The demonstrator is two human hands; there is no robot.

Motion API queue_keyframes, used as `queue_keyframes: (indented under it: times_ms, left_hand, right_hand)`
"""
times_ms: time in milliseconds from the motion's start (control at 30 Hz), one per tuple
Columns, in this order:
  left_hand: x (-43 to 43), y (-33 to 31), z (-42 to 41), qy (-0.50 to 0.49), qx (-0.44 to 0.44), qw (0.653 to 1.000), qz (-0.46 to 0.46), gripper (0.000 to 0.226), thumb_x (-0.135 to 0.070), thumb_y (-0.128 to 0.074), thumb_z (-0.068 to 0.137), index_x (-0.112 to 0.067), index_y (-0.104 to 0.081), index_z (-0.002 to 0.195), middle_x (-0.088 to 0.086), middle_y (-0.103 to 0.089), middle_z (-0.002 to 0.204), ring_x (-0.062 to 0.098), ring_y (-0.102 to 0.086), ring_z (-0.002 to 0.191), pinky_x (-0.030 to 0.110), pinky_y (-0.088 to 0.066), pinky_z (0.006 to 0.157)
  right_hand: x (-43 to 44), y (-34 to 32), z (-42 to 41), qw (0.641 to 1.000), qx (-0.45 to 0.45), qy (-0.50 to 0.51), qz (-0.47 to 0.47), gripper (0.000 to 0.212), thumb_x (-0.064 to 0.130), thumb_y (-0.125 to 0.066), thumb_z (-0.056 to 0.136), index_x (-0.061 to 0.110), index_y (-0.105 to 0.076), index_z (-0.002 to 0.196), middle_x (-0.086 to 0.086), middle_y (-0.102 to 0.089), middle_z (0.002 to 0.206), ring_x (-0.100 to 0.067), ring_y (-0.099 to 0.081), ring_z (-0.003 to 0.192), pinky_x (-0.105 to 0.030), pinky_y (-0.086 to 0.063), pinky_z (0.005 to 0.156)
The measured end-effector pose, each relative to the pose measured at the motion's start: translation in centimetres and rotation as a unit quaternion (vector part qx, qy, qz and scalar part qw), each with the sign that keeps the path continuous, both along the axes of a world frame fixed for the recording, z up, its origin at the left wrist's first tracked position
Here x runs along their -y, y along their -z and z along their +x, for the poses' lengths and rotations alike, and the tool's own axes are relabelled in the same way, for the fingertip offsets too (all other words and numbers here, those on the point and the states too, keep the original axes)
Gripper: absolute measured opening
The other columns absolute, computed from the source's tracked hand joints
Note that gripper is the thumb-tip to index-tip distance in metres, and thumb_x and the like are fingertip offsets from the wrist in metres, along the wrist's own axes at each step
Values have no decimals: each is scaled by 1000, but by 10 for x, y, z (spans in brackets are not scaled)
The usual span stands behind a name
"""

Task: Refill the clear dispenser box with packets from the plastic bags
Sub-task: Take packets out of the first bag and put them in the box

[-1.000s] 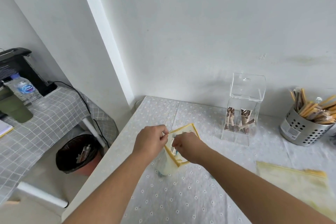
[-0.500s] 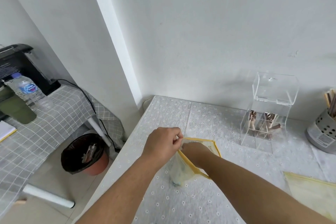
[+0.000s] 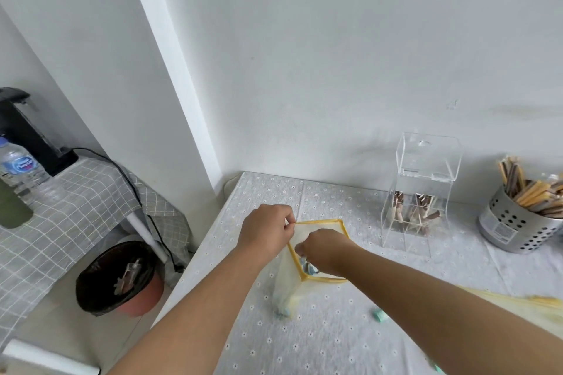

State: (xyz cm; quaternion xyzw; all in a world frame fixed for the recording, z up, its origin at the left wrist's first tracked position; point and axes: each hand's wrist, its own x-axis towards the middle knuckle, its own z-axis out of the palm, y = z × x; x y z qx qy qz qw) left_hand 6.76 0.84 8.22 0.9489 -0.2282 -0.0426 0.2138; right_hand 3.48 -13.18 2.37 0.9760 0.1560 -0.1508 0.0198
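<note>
A clear plastic bag (image 3: 286, 286) with a yellow zip rim stands open on the flowered tablecloth (image 3: 335, 341). My left hand (image 3: 265, 231) pinches the bag's far rim. My right hand (image 3: 323, 248) reaches into the mouth, its fingers around a bluish packet whose shape is partly hidden. The clear dispenser box (image 3: 419, 192) stands at the back right against the wall, lid raised, with a few brown packets in its lower compartments. A small teal packet (image 3: 380, 314) lies loose on the cloth by my right forearm.
A second yellow-rimmed bag (image 3: 536, 304) lies flat at the right edge. A perforated metal holder (image 3: 515, 228) full of stick packets stands right of the box. Left of the table are a lined bin (image 3: 118, 277) on the floor and a checked-cloth counter (image 3: 61, 213) with a water bottle (image 3: 21, 170).
My right hand has come up out of the bag's mouth a little, now with a bluish packet in its fingers. My left hand keeps its hold on the rim. The head camera shifted.
</note>
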Motion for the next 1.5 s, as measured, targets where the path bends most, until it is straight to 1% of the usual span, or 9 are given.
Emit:
queue_keyframes:
  times_ms: [167,267,400,667,867,1033,1200,1333,1500]
  left_hand:
    - [15,-5,4,-1,9,1000,14,15,-16,-54,82,-22,-67,83,1,-69,89,24,-63,84,27,-43,63]
    - [26,-9,5,9,22,1000,18,16,-13,-53,83,-20,-68,85,2,-70,92,24,-63,86,26,-42,63]
    - [40,-12,3,9,34,999,21,17,-12,-53,83,-19,-67,87,3,-70,94,25,-64,87,26,-42,64]
    - [65,-16,-8,-14,36,999,28,15,-11,-54,83,-18,-67,86,2,-69,90,19,-54,71,27,-38,60]
    - [74,-13,-14,-35,33,998,33,14,-12,-54,84,-18,-67,86,1,-69,87,18,-55,69,26,-39,59]
    - [82,-13,-17,-41,30,998,34,13,-14,-55,84,-19,-67,85,0,-69,85,18,-56,69,26,-41,59]
    - [81,-11,-16,-53,32,997,34,14,-14,-55,83,-21,-67,85,-1,-70,85,17,-56,70,26,-40,59]
    - [77,-11,-9,-68,33,997,33,14,-16,-55,83,-21,-67,86,-2,-69,85,16,-54,70,25,-38,59]
    - [78,-7,-4,-72,32,996,29,13,-18,-55,83,-22,-67,85,-2,-69,83,18,-57,70,24,-40,59]
  right_hand:
    - [20,-22,-12,979,13,128,158,15,15,-56,85,16,-70,91,-5,-67,91,-23,-62,90,-32,-47,72]
    - [33,-40,-21,966,52,156,201,15,19,-62,84,15,-73,95,-3,-72,92,-18,-61,85,-25,-44,71]
    - [51,-53,-31,937,79,217,261,14,20,-65,84,13,-71,94,10,-58,68,-11,-52,67,-22,-42,61]
    - [82,-51,-43,914,59,262,303,5,15,-74,77,15,-69,78,3,-62,70,-13,-59,67,-24,-50,65]
    - [107,-59,-43,887,34,293,356,17,12,-76,76,18,-62,68,-2,-66,69,-14,-62,62,-29,-55,63]
    - [116,-61,-40,888,17,277,367,7,7,-74,77,10,-70,81,6,-63,66,-2,-57,57,-14,-49,58]
    - [107,-57,-36,885,24,274,376,9,7,-72,79,6,-73,88,-8,-73,83,-18,-67,71,-32,-58,76]
    - [138,-78,-27,890,42,284,354,7,8,-71,80,8,-72,87,5,-65,69,-4,-59,59,-10,-47,56]
    - [194,-103,-22,883,82,322,332,16,5,-72,78,19,-67,70,5,-66,64,-7,-63,59,-8,-45,52]
